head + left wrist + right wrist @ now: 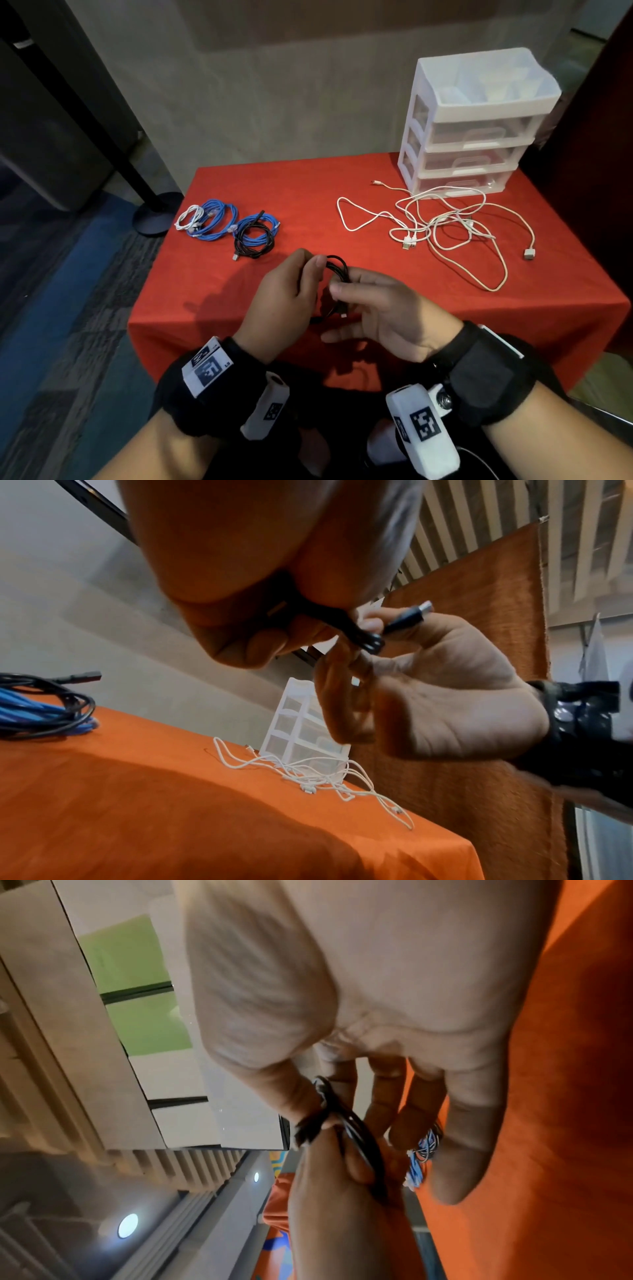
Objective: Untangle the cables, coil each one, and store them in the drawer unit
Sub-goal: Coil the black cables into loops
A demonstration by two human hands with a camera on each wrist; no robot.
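Over the front of the red table, both hands hold a small black cable coil (338, 271). My left hand (313, 272) grips its left side between thumb and fingers. My right hand (337, 308) pinches the coil's right side; in the right wrist view its thumb and forefinger close on the black cable coil (359, 1137) while the other fingers stay straight. In the left wrist view the black plug (407, 618) sticks out above my right hand's fingers (346, 696). A tangle of white cables (445, 222) lies loose in front of the white drawer unit (479, 120), whose drawers are closed.
At the table's left lie coiled cables: a small white coil (188, 217), a blue coil (215, 219), and a black coil on a blue one (255, 236). The red cloth (308, 205) is bare in the middle. A black stand base (157, 212) stands off the left edge.
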